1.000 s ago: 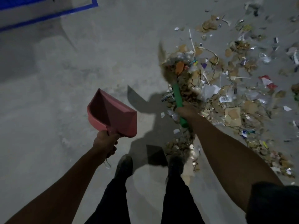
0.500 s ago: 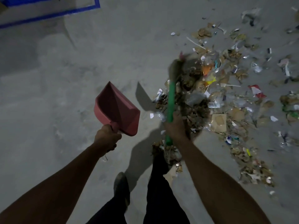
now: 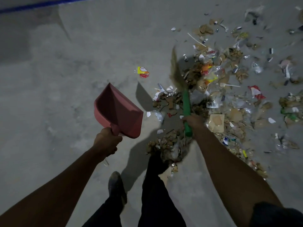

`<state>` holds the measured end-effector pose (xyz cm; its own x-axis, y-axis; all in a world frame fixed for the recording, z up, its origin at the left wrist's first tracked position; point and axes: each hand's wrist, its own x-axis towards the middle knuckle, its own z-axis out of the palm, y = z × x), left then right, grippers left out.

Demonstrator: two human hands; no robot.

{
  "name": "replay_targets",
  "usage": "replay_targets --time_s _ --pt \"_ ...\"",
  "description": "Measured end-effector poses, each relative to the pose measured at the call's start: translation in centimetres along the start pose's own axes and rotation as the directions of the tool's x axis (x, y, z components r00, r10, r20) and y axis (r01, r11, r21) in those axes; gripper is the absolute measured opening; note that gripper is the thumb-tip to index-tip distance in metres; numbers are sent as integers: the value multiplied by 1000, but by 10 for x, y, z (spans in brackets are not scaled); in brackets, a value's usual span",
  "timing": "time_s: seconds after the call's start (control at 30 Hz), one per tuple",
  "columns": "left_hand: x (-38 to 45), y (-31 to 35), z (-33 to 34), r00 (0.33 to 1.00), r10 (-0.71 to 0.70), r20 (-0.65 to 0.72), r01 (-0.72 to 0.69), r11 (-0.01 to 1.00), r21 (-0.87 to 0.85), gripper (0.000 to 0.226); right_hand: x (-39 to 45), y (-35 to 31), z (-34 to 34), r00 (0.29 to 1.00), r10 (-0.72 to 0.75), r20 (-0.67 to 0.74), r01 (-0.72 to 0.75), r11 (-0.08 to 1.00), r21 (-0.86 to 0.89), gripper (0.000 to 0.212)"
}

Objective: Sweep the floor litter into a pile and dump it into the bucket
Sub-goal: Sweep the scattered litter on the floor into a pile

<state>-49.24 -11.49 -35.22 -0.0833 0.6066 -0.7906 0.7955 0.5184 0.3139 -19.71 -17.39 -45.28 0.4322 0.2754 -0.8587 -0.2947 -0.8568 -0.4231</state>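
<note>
A green-handled broom [image 3: 186, 105] is gripped by the right hand [image 3: 193, 120], whose fingers are curled round the handle low down, so that the handle's end sticks out below the fist. The straw bristles [image 3: 176, 71] (blurred) are raised at the left edge of the litter [image 3: 229, 95], which is spread over the floor ahead and to the right of that grip: cardboard scraps, clear plastic, wrappers and paper bits. A smaller clump of litter [image 3: 167, 145] lies just below the right hand, beside the person's right foot. One yellow-and-red wrapper [image 3: 143, 72] lies apart, to the left of the bristles.

A pink dustpan [image 3: 118, 110] is held by its short handle in the left hand [image 3: 106, 141], fingers closed round it. The pan is lifted off the floor and tilted, its open mouth turned up and away; nothing can be seen inside it.

The floor [image 3: 65, 79] is grey concrete, dimly lit, with a blue line [image 3: 41, 5] along the top-left corner. Shadows of the dustpan and arms fall between the two hands.
</note>
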Motion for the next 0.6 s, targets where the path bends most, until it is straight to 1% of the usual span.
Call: replay_targets --time_s 0.1,0.17,0.27,0.4,0.47,0.5,0.57,0.6 --pt "2 2 8 1000 8 9 -8 1000 -15 10 10 -16 -25 998 22 -60 -19 999 49 24" --pt "2 3 13 1000 14 19 -14 999 -29 10 17 -24 -40 994 49 -96 -34 988 152 26" --pt "1 5 20 999 32 29 -31 999 -42 9 28 -28 -58 980 101 -171 -49 958 283 23" --pt "-4 4 22 997 66 35 -64 997 -46 7 36 -26 -69 954 168 -250 -34 885 465 27" --pt "-8 2 21 996 87 37 -85 995 -51 7 30 -23 -63 950 153 -273 -4 878 478 32" --pt "-10 1 19 995 93 34 -91 994 -57 8 22 -21 -57 955 141 -261 7 869 495 33" --pt "-14 0 16 995 96 21 -95 993 -68 8 -5 -14 -38 970 86 -227 32 881 471 21" --pt "-17 -2 14 995 98 16 -96 993 -71 9 -23 -8 -27 979 44 -201 44 909 415 15"
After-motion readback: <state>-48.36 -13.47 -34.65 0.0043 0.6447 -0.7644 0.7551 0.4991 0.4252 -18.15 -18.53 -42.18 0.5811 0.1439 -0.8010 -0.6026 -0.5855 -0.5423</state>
